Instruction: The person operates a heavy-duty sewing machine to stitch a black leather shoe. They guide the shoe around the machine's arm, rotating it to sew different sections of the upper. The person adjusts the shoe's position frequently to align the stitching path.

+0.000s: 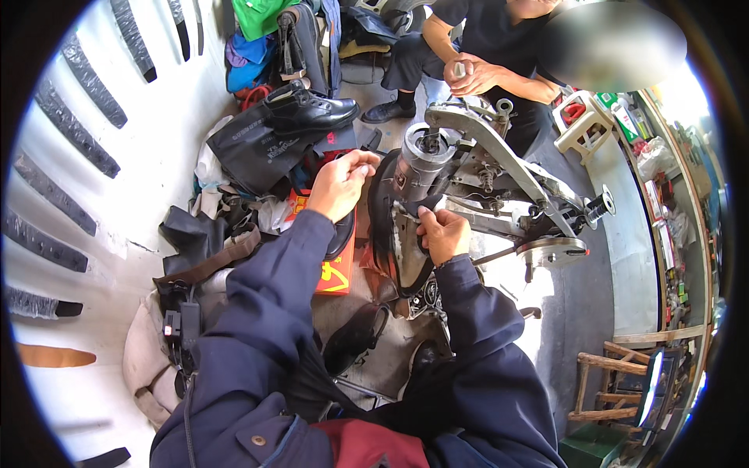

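Note:
In front of me an open black shoe (406, 261), its pale inside showing, lies below the round metal head (421, 165) of a shoe-sewing machine (538, 195). My right hand (445, 235) pinches the black upper at the shoe's right side, thumb and forefinger pressed together. Left of the machine head my left hand (337, 187) is raised, its fingers curled and the tips closed. Whatever those tips hold, perhaps nothing, is too small to make out.
A black shoe (308, 108) rests on a dark bag (257, 148) at the far left. An orange-red box (334, 282) stands beside my left forearm. Beyond the machine sits another person, hands (472, 76) together. A pale stool (583, 125) and wooden chair (608, 386) are right.

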The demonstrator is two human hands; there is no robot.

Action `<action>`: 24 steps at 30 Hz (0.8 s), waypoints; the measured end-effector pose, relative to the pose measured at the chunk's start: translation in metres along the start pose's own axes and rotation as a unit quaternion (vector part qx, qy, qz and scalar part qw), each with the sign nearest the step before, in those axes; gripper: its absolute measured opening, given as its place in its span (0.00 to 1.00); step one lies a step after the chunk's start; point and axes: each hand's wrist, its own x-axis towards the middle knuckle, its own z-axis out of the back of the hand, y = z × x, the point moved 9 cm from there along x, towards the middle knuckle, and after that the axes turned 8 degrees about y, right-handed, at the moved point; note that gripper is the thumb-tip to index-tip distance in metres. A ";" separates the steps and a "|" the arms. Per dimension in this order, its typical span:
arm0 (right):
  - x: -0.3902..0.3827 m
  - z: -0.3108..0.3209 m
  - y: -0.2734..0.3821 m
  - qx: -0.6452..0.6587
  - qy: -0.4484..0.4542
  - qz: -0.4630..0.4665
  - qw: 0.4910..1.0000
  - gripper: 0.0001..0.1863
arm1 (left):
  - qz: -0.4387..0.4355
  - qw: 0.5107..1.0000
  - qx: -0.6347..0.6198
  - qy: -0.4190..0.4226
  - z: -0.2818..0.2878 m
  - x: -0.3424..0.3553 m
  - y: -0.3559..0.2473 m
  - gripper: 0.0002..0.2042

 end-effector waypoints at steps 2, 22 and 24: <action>0.001 0.002 0.005 -0.046 -0.007 0.011 0.999 0.18 | -0.066 0.994 0.084 0.037 -0.007 0.017 0.002 0.10; 0.015 0.006 0.051 -0.389 -0.129 0.192 0.892 0.13 | 0.092 0.879 -0.201 0.422 -0.083 0.059 0.084 0.20; 0.026 0.005 0.041 -0.337 -0.106 0.185 0.917 0.18 | 0.057 0.884 -0.211 0.413 -0.079 0.059 0.077 0.22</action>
